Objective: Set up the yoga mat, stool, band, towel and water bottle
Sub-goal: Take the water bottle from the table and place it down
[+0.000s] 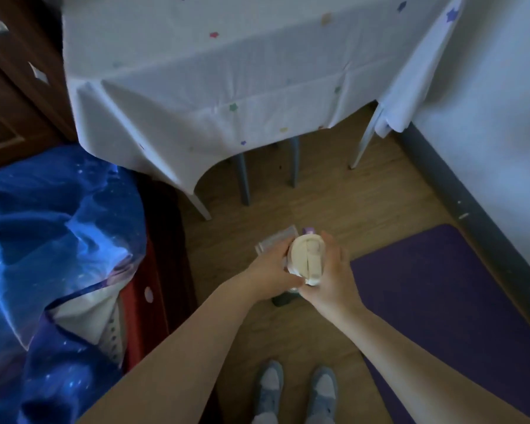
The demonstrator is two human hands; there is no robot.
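Observation:
Both hands hold a water bottle [308, 258] with a cream lid, seen from above over the wooden floor. My left hand [273, 272] grips its left side; my right hand [334, 270] curls round its right side and lid. A purple yoga mat [447, 301] lies flat on the floor to the right. Just beyond the bottle, a pale folded thing [273, 240] and a small purple thing [309, 230] peek out; I cannot tell what they are. A dark object [283, 299] shows below the hands.
A table under a white star-print cloth [227, 87] stands ahead, with grey legs [242, 182] beneath. A bed with a blue cover [52, 240] fills the left. A wall with a dark skirting board [471, 215] runs along the right. My shoes [297, 390] are at the bottom.

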